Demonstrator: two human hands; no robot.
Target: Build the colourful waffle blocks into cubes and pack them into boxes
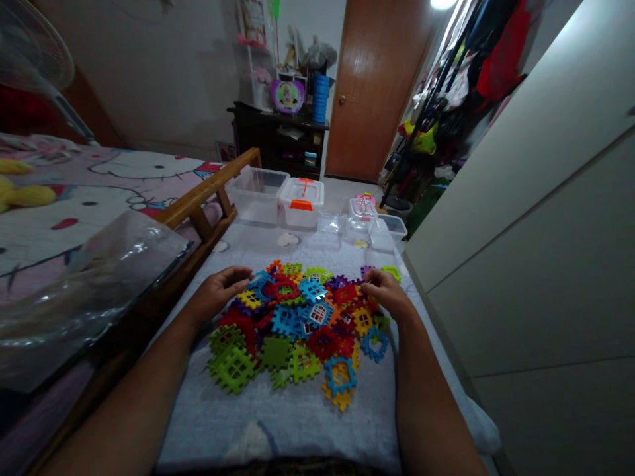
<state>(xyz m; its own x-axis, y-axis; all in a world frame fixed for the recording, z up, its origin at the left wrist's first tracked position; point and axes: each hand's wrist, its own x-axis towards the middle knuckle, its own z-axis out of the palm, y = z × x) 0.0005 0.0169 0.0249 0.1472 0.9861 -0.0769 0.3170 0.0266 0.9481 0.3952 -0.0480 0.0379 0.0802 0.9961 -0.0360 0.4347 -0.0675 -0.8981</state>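
Note:
A heaped pile of colourful plastic interlocking building tiles (286,320), with toothed edges and some with window-like grids, lies on the pale cloth in front of me. At the pile's left side is my left hand (223,291), its fingers stretched toward a blue tile (262,285) and its thumb apart. My right hand (387,293) rests at the right edge with fingers slightly bent, close to a red tile (346,294) and a purple one. Neither hand visibly grips a tile. Whether the fingertips touch the pile is hard to tell. Green tiles (233,370) lie at the near left.
Behind the pile stand an open clear bin (258,198), a lidded box with orange latches (301,215) and several smaller clear containers (363,209). A wooden rail (208,188) and plastic bag (99,284) are on the left, a pale cabinet (536,264) on the right.

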